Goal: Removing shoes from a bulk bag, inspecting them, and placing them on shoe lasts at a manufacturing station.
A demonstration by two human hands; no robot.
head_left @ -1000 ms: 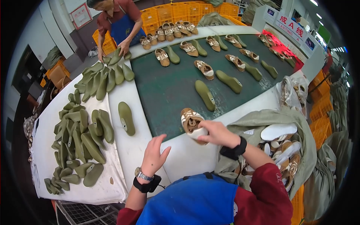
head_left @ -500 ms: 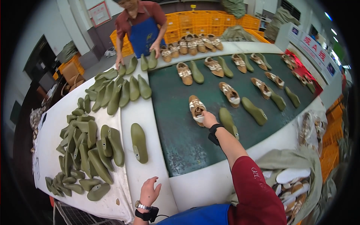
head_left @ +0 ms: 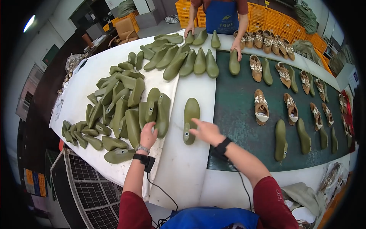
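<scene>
A single green shoe last (head_left: pixel 191 105) lies on the white strip beside the conveyor. My right hand (head_left: pixel 207 132) is at this last's right side, index finger and thumb apart, and I cannot tell whether they touch it. My left hand (head_left: pixel 148 135) is at the near edge of a heap of green shoe lasts (head_left: pixel 119 114), close below a last (head_left: pixel 151 105) with a metal-rimmed hole. Its fingers are apart and nothing shows in its grip. On the green conveyor belt (head_left: pixel 236 145) stand brown-and-white shoes, the nearest shoe (head_left: pixel 261 108) in front of a green last (head_left: pixel 281 139).
Across the table a co-worker in a blue apron (head_left: pixel 222 17) has a hand on a last (head_left: pixel 234 63) at the belt's far left corner. Shoes (head_left: pixel 267 42) line the back ledge before orange crates (head_left: pixel 263 19). A wire cage (head_left: pixel 91 183) stands lower left.
The view has swung left. My right hand has left a shoe on the belt and come to the lone last. My left hand has moved to the heap. The co-worker's hand is now over the belt.
</scene>
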